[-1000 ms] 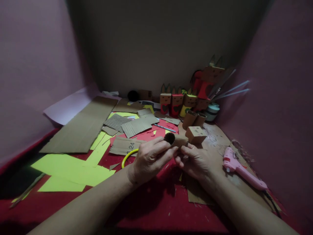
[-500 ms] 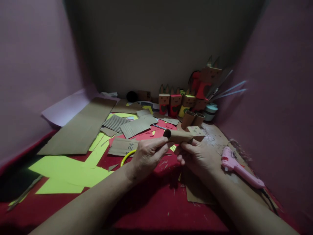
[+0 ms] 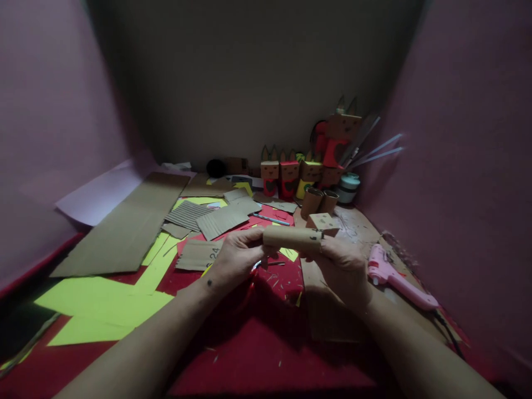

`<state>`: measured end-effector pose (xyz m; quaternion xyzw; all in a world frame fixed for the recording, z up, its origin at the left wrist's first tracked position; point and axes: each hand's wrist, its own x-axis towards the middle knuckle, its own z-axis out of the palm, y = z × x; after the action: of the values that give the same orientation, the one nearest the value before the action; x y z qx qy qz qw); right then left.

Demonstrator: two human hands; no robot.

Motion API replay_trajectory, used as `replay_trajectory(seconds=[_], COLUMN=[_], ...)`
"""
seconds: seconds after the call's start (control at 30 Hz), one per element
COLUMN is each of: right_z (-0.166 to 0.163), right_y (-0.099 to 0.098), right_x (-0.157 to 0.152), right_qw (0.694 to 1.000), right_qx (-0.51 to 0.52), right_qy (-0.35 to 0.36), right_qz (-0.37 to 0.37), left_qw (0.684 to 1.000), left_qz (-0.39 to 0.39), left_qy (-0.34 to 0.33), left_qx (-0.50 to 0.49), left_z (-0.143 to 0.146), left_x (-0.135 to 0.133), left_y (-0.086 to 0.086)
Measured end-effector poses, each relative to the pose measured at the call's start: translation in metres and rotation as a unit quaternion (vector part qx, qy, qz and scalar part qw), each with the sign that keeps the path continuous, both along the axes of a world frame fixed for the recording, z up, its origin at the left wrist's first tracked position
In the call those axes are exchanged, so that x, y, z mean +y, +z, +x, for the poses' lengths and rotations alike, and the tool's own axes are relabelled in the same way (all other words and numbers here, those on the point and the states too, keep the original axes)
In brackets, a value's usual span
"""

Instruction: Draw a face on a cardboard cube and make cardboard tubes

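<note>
A brown cardboard tube [image 3: 292, 239] lies crosswise between both hands, a little above the red work surface [image 3: 266, 354]. My left hand [image 3: 233, 259] pinches its left end with thumb and fingers. My right hand [image 3: 341, 265] wraps round its right end. A small cardboard box [image 3: 321, 221] sits just behind the tube. Under my left hand a bit of a scissor handle [image 3: 254, 267] shows.
Cardboard sheets [image 3: 124, 227] and yellow-green paper [image 3: 103, 302] cover the left side. A pink glue gun [image 3: 394, 277] lies to the right. Cardboard figures [image 3: 286, 174] and two upright tubes [image 3: 319, 200] stand at the back. Pink walls close in on both sides.
The tube has turned from pointing its open end at me to lying level and crosswise. Both hands have shifted their grip along it. The view has drifted right.
</note>
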<state>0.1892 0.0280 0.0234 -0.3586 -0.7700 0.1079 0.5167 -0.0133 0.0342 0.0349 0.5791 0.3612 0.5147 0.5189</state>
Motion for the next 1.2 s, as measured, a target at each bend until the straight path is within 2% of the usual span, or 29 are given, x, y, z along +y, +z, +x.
replay_trajectory(seconds=[0.13,0.27,0.43,0.67,0.8,0.93,1.03,1.1,1.17,1.2], right_z=[0.003,-0.003,-0.01,-0.013,-0.01,0.008,0.03,0.044,0.056,0.061], right_y=[0.0,-0.001,-0.002,-0.003,-0.004,0.009,0.035,0.058,0.08,0.089], right_x=[0.005,0.004,0.002,0.0,0.004,0.016,0.028,0.038,0.049,0.056], right_qw=[0.985,0.962,0.942,0.944,0.944,0.957,0.957,0.915,0.861,0.844], right_qx=[-0.123,-0.202,-0.224,-0.226,-0.225,-0.204,-0.205,-0.255,-0.314,-0.335], right_qy=[-0.038,-0.053,-0.056,-0.037,-0.036,-0.112,-0.203,-0.297,-0.377,-0.395], right_qz=[0.116,0.173,0.244,0.236,0.241,0.172,0.017,-0.096,-0.133,-0.141], left_qw=[0.996,0.983,0.963,0.969,0.978,0.989,0.992,0.991,0.989,0.987], left_qz=[-0.044,-0.113,-0.165,-0.152,-0.158,-0.138,-0.115,-0.123,-0.139,-0.145], left_qy=[-0.071,-0.109,-0.14,-0.134,-0.087,0.019,0.054,0.041,0.021,0.015], left_qx=[-0.023,-0.093,-0.16,-0.142,-0.101,-0.055,-0.008,0.024,0.053,0.067], left_z=[-0.003,-0.005,-0.005,-0.002,-0.001,-0.004,-0.006,-0.007,-0.006,-0.006], left_x=[0.002,0.008,0.017,0.016,0.014,0.014,0.014,0.013,0.012,0.012], left_y=[-0.001,-0.008,-0.02,-0.013,-0.008,-0.007,-0.009,-0.012,-0.015,-0.015])
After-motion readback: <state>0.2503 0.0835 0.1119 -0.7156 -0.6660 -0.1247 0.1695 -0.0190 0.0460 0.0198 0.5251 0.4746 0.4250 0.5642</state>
